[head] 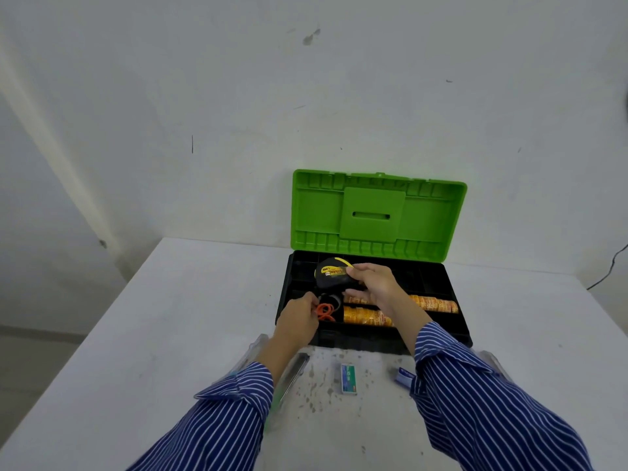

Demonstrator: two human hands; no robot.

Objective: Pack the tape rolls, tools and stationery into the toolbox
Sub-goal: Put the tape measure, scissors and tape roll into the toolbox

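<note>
Left on the tabletop (153, 334), under the left sleeve: a clear plastic packet (253, 351) and a long dark tool (295, 372), kind not readable, both unpacked. Left hand (299, 317) at the front left compartment of the toolbox (455, 334), fingers curled and seemingly pinching something small beside the orange rubber bands (325, 311); exactly what is pinched cannot be told. A dark roll (331, 299) just behind the bands, same compartment.

Toolbox open, green lid (379, 214) propped upright against the wall. Above the rear left part of the tray: a black and yellow tape measure (331, 272), gripped from the right by the right hand (375, 283), fingers wrapped around its casing; held above the tray or resting in it, not clear.

Further right inside the tray: two rows of yellow-orange tape rolls (365, 316), lying on their sides in the long front compartments, already packed. Rear right compartments dark, contents not visible.

On the tabletop in front of the box: a small green and white staple box (348, 378), then a blue-purple item (404, 374) half hidden by the right sleeve, and something clear (491, 360) beyond that sleeve.

Judged progress: roughly past the middle. Tape rolls and rubber bands in; tape measure about to be placed; dark tool, staple box, blue item and clear packets left, then the lid.
</note>
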